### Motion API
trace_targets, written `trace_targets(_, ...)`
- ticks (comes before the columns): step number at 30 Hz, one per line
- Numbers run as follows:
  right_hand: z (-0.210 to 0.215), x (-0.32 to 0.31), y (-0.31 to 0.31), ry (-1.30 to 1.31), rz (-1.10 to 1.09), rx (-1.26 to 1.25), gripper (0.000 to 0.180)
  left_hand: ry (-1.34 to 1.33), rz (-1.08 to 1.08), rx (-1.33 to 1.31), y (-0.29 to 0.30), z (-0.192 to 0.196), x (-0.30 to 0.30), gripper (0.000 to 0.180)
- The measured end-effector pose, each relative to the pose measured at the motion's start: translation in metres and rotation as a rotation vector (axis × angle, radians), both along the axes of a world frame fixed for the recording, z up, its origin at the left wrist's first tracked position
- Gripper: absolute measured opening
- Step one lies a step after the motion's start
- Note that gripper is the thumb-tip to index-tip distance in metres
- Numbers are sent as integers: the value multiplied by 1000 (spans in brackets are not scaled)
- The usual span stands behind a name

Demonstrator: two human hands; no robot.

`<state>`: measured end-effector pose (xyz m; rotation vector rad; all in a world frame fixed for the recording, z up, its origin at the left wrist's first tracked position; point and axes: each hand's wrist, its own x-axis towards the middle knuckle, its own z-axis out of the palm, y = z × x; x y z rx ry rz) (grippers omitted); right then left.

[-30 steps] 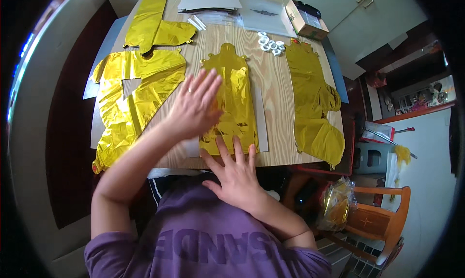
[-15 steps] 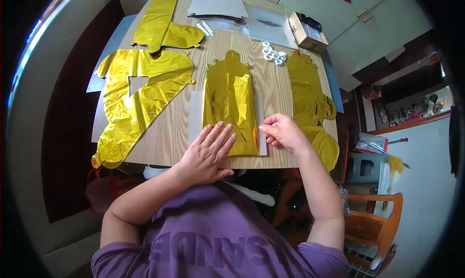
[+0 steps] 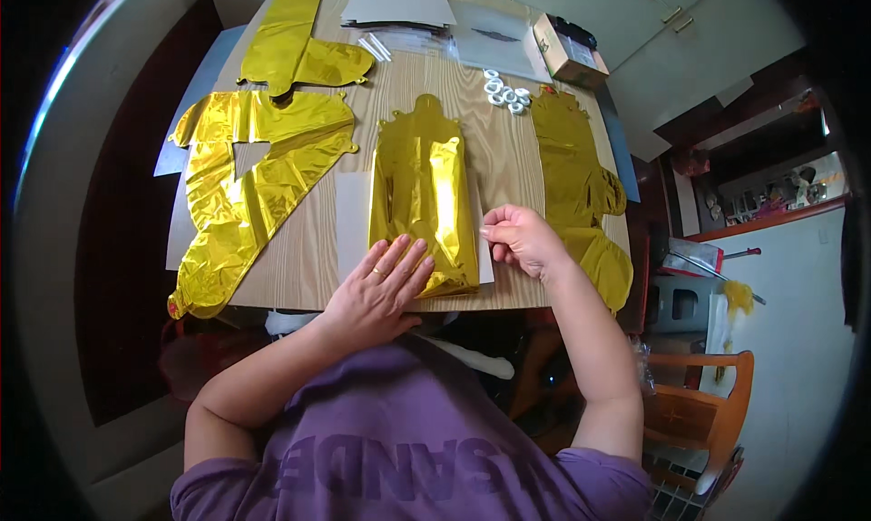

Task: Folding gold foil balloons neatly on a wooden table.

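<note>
A flattened gold foil balloon, folded long and narrow, lies in front of me at the table's near edge. Beneath it is a pale card, whose margins show on both sides. My left hand rests flat on the balloon's near end, fingers stretched out. At the card's right margin, the thumb and fingers of my right hand are pinched together on its edge. Another gold balloon lies flat to the right. On the left is a wide gold balloon with a triangular opening, below an L-shaped one.
White ribbon rolls sit beyond the right hand. Farther back are a stack of pale cards, short clear-white strips, clear plastic sleeves and a cardboard box. A wooden chair stands at the lower right.
The card has slid slightly left under the balloon, so more shows on its left side and less on its right. My left hand stays on the foil; the whole view has shifted a little.
</note>
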<state>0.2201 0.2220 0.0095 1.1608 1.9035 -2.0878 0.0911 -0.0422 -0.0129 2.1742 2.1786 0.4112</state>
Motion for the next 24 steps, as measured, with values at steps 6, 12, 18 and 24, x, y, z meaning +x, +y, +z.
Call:
trace_targets(6, -1, -3, 4, 25, -16, 91, 15, -5, 1, -7, -4, 1, 1, 92)
trace_targets(12, 29, 24, 65, 162, -355, 573, 15, 36, -22, 11, -9, -2, 0, 83)
trace_targets(18, 78, 87, 64, 42, -337, 665, 10, -44, 1, 162, -29, -16, 0, 64)
trace_targets(24, 44, 107, 30, -54, -223, 426, 11, -274, 133, 328, -20, -3, -3, 63)
